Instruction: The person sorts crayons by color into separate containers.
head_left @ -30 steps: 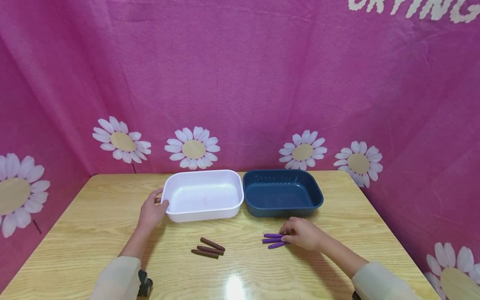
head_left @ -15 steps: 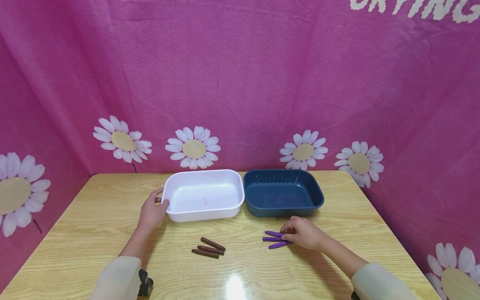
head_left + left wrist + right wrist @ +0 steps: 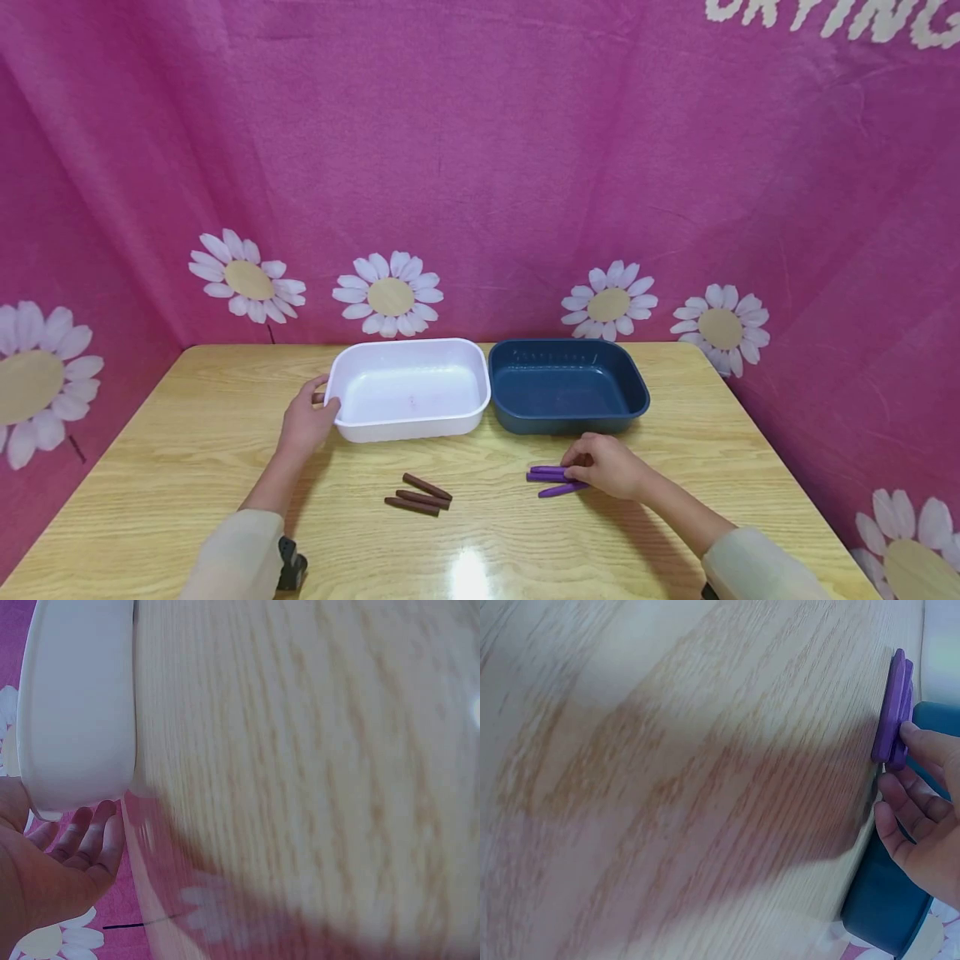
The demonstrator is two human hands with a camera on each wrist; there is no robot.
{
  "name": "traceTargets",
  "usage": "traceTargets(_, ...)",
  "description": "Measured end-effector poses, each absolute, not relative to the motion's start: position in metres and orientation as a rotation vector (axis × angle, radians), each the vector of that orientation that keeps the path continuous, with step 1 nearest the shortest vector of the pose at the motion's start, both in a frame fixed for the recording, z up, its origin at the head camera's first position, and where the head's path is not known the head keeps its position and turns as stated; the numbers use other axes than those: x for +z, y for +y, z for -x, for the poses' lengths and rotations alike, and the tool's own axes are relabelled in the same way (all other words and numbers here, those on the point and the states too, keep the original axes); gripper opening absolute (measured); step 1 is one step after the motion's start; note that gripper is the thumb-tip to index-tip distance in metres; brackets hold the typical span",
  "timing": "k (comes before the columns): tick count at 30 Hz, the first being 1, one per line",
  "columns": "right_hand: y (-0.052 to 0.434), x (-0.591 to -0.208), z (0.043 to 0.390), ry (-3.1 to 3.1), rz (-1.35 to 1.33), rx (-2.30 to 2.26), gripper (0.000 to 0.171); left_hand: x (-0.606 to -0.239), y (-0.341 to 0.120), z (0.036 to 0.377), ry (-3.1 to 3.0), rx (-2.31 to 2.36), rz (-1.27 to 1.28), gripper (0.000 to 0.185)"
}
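Observation:
My left hand (image 3: 303, 421) lies against the left end of the white tub (image 3: 405, 429), thumb on its rim. In the left wrist view the left hand (image 3: 52, 877) has its fingers loosely extended beside the white tub (image 3: 75, 697). My right hand (image 3: 607, 467) is curled over the near ends of three purple sticks (image 3: 547, 474) lying in front of the dark blue tub (image 3: 562, 425). The right wrist view shows the right hand (image 3: 922, 795) pinching the end of the purple sticks (image 3: 895, 705). Three brown sticks (image 3: 417, 495) lie untouched between my hands.
Both tubs stand side by side at the back of the wooden table (image 3: 187, 433) with nothing visible in them. The dark blue tub (image 3: 885, 907) sits just behind my right hand. Pink cloth with daisies walls off the back and both sides.
The right hand's fingers have drawn the two upper purple sticks closer together. The left hand has stayed at the white tub.

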State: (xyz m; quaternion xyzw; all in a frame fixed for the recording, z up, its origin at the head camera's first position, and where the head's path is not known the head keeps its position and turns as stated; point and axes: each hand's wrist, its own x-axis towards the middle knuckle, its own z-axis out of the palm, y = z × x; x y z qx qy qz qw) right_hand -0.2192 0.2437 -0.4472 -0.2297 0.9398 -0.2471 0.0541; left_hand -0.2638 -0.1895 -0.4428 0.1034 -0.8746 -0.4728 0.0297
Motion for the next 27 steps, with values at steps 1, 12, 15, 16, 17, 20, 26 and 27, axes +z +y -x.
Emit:
traceTargets(1, 0.244, -0.447, 0.219, 2.858, 0.702, -0.751, 0.004, -0.443, -0.190, 0.264, -2.698, -1.453, -0.318, 0.054)
traceTargets(12, 0.246, -0.441, 0.216, 2.888, 0.742, -0.787, 0.005, -0.444, -0.189, 0.265, -2.719, -1.459, -0.329, 0.055)
traceTargets(15, 0.247, -0.439, 0.216, 2.893, 0.759, -0.801, 0.005, -0.444, -0.190, 0.265, -2.714, -1.460, -0.329, 0.055)
traceTargets(16, 0.247, -0.438, 0.215, 2.895, 0.762, -0.806, 0.005, -0.444, -0.190, 0.265, -2.713, -1.461, -0.329, 0.055)
traceTargets(17, 0.248, -0.438, 0.215, 2.895, 0.766, -0.811, 0.005, -0.444, -0.190, 0.265, -2.711, -1.460, -0.328, 0.055)
traceTargets(20, 0.248, -0.437, 0.216, 2.893, 0.762, -0.825, 0.006, -0.445, -0.190, 0.265, -2.708, -1.464, -0.324, 0.054)
traceTargets(26, 0.247, -0.432, 0.217, 2.876, 0.741, -0.844, 0.009, -0.445, -0.190, 0.265, -2.702, -1.461, -0.313, 0.054)
traceTargets(27, 0.246, -0.431, 0.217, 2.874, 0.741, -0.842, 0.009, -0.445, -0.190, 0.265, -2.700, -1.459, -0.310, 0.054)
